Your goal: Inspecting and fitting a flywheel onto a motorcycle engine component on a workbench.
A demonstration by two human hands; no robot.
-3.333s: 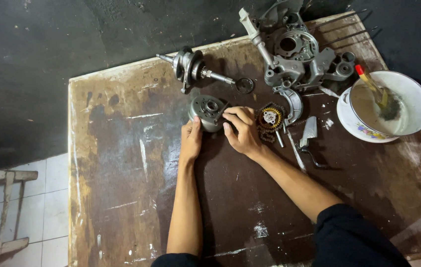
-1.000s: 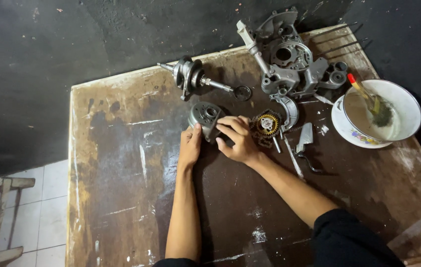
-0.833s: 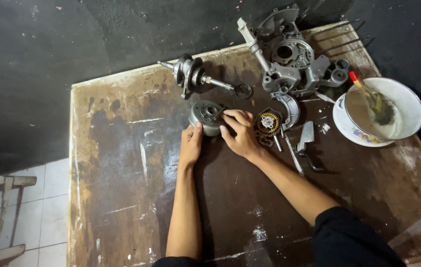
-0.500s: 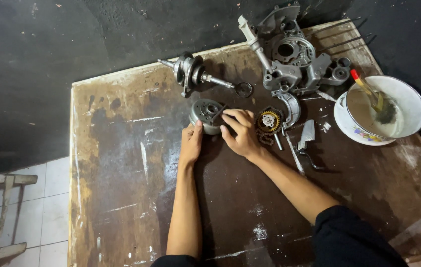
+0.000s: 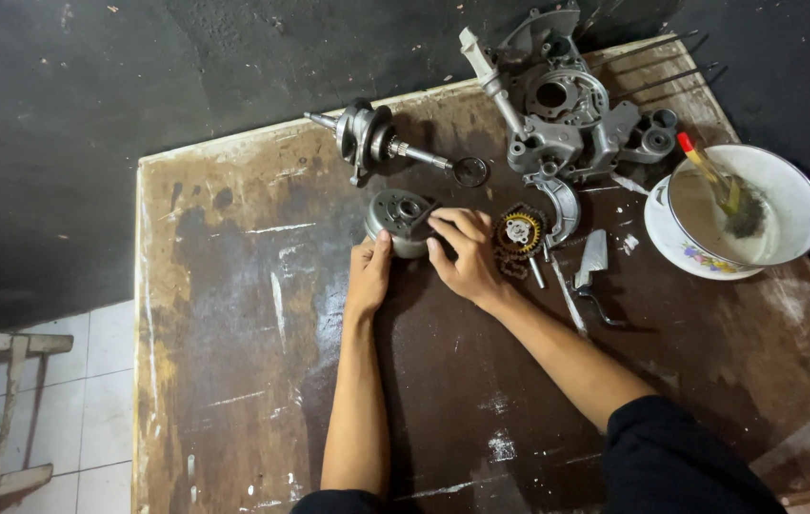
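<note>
Two hands, left hand [image 5: 368,275], right hand [image 5: 463,259], round metal drum [image 5: 398,215] within their grip

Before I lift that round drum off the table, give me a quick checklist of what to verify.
1. Left hand on the drum: ok, fingers touch its near side.
2. Right hand on drum: ok, fingertips at its right edge.
3. Full grip: cannot tell, underside hidden.
4. Gear clear of the drum: ok, it lies right of the hand.
5. Crankshaft clear: ok, apart behind.
6. Bowl away: ok, far right.
</note>
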